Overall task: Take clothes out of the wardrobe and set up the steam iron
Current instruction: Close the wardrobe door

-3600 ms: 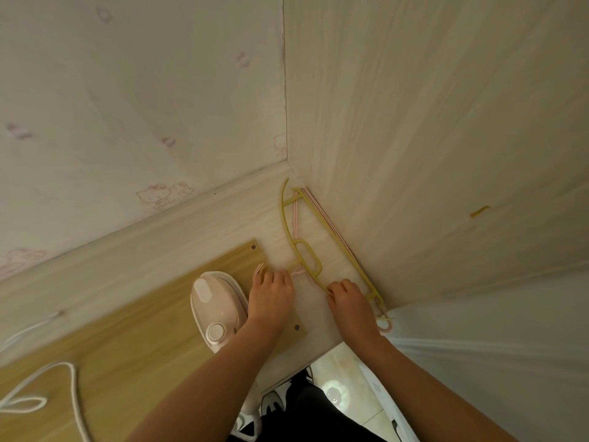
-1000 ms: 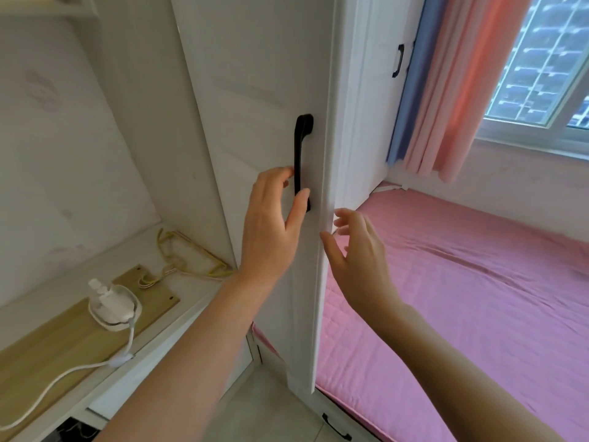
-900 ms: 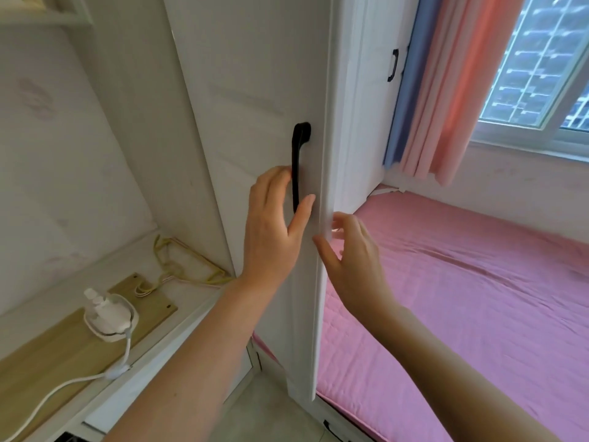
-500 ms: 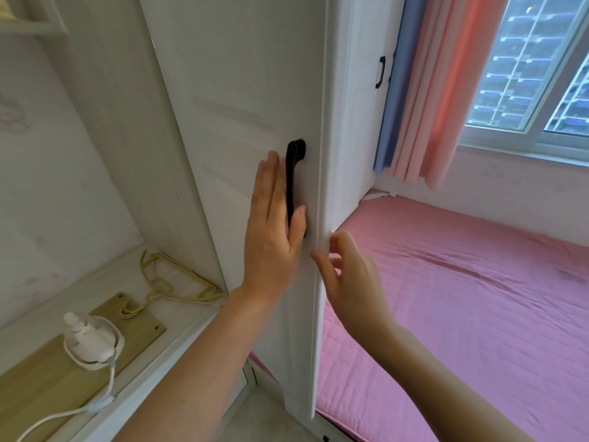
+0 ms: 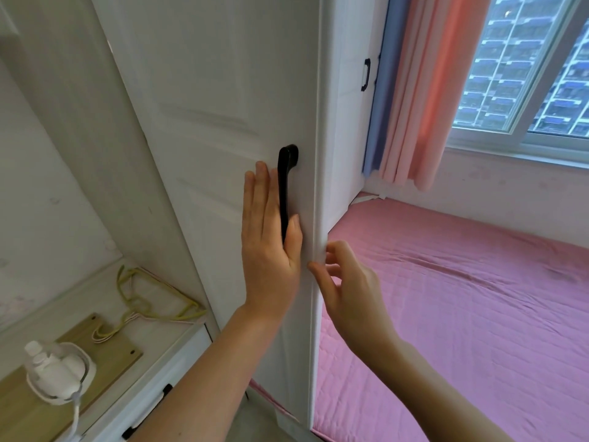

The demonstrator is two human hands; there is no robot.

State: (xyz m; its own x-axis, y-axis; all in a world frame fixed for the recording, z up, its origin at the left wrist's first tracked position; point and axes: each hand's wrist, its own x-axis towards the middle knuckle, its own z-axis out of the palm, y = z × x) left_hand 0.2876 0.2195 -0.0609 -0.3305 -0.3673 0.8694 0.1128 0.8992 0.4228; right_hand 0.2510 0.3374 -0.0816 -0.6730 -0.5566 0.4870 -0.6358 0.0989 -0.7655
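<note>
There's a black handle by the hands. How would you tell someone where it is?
Find the tall white wardrobe left of the pink bed. On its nearest door, close to the right edge, a black handle runs up and down beside the flat left hand. The other black handle sits higher and farther back, by the blue curtain.

no readable text, labels or numbers anywhere.

Two hands, the left hand [image 5: 271, 247] and the right hand [image 5: 347, 282]; two wardrobe doors, the near door [image 5: 223, 90] and the far door [image 5: 345, 129]; two black door handles [image 5: 287, 186], one per door; one steam iron [image 5: 55, 374]; one wooden board [image 5: 108, 349]; one bed [image 5: 462, 298]; hangers [image 5: 149, 301] too tangled to count.
</note>
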